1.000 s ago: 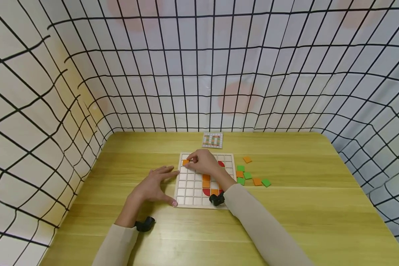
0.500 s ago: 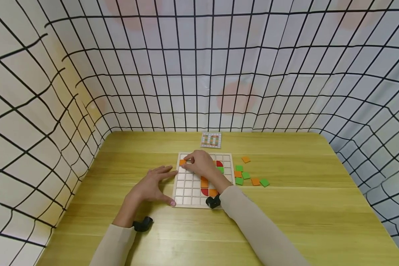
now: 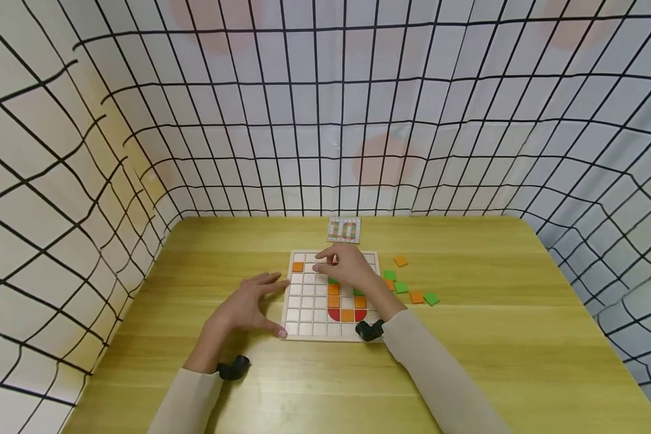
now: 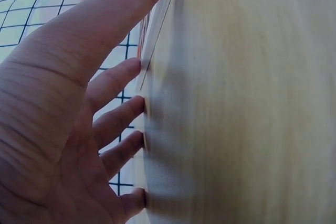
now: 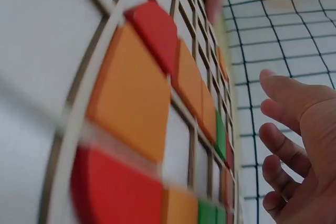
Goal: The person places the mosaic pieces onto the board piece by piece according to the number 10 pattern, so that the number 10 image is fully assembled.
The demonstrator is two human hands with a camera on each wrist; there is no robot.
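Observation:
A white gridded wooden board [image 3: 306,314] lies on the table. My left hand [image 3: 249,303] spreads along its left side, thumb at the near corner and forefinger at the edge; in the left wrist view the other fingertips rest on the tabletop [image 4: 252,119]. Above the far part of the board hovers my right hand [image 3: 349,265], fingers loosely bent with nothing between them. One orange square tile [image 3: 298,266] sits in the upper left of the grid. Orange, green and rounded red tiles [image 5: 155,32] form a ring on the right half, partly hidden by my right hand and wrist.
Several loose orange and green tiles [image 3: 416,297] lie right of the board. A small printed pattern card [image 3: 344,230] lies beyond its far edge. Black netting [image 3: 331,125] in front of white sheeting surrounds the back and sides of the table.
My right hand has let go of the orange tile in the upper left of the board and drawn back to the right. The left hand has stayed at the board's edge.

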